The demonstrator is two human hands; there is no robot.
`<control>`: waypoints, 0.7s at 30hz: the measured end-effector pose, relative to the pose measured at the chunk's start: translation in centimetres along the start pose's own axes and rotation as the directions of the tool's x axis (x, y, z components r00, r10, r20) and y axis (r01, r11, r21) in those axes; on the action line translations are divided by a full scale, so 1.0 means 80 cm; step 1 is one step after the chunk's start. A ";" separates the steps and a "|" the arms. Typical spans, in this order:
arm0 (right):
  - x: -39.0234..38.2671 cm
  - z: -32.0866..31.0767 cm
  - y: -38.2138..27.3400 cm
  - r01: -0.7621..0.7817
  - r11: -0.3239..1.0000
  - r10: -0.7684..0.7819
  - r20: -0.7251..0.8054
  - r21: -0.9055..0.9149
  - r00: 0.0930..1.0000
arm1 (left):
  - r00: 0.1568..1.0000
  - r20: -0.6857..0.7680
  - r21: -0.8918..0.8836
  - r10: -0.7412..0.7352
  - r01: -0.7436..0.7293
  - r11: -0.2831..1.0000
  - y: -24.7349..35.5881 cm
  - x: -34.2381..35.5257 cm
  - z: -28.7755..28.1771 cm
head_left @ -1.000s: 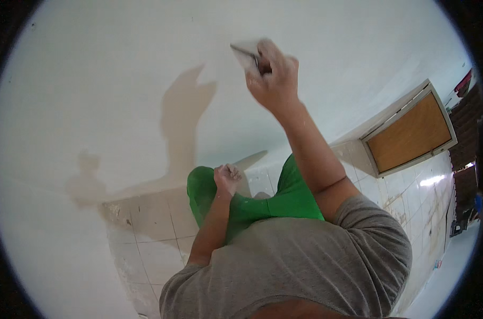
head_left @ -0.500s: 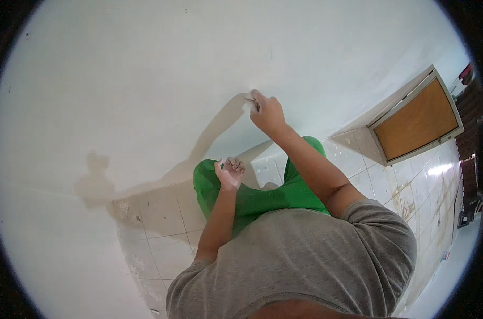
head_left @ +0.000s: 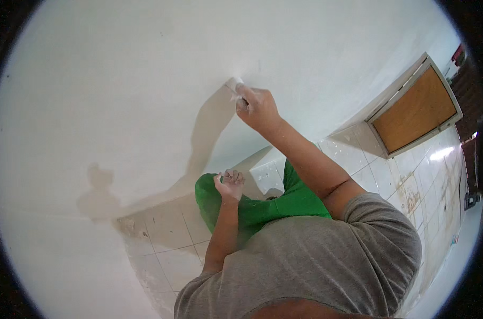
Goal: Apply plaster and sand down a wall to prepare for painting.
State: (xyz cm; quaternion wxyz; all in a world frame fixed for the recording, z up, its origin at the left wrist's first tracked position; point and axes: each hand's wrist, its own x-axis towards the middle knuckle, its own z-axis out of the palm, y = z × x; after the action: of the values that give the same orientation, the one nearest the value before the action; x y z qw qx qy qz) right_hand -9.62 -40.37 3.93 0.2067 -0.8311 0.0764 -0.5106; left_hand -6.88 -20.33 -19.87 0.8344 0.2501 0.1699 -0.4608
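My right hand [head_left: 256, 106] is closed on a small flat whitish piece [head_left: 233, 83], its kind hard to make out. That piece is pressed against the white wall [head_left: 146, 90], and pale dust coats my thumb and fingers. Lower down, my left hand [head_left: 231, 184] hovers by my green-clad knee [head_left: 205, 194], palm turned up. Its dusty fingers are loosely bent and apart, with nothing visible in them.
White floor tiles [head_left: 172, 260] with stains and specks meet the wall's foot. At the right stands a brown panel door in a pale frame [head_left: 417, 106]. My arm's shadow [head_left: 207, 125] falls across the wall.
My right hand has moved up and left along the wall, and more of the flat whitish piece shows. The left hand stays nearly where it was by the knee.
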 end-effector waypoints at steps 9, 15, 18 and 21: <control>-0.007 -0.003 -0.041 -0.138 0.990 0.140 -0.041 0.042 0.989 | 0.998 0.061 -0.066 -0.021 0.025 0.998 0.006 0.002 -0.012; 0.015 0.013 -0.036 -0.065 0.997 0.063 -0.077 -0.031 0.995 | 0.997 0.066 -0.070 -0.031 0.036 0.997 0.005 -0.001 -0.014; 0.000 0.012 -0.028 -0.086 0.993 0.087 0.011 -0.086 0.996 | 0.999 0.035 -0.069 -0.029 0.031 0.997 0.005 -0.006 -0.001; -0.027 0.022 -0.006 -0.063 0.995 0.066 0.040 -0.074 0.997 | 1.000 -0.003 -0.058 -0.015 0.015 0.998 0.006 -0.005 0.004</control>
State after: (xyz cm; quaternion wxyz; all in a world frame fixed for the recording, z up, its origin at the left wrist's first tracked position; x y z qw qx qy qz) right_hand -9.11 -38.76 1.70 0.1942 -0.8458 0.1176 -0.4828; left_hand -6.68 -20.01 -19.27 0.8376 0.2253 0.1865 -0.4613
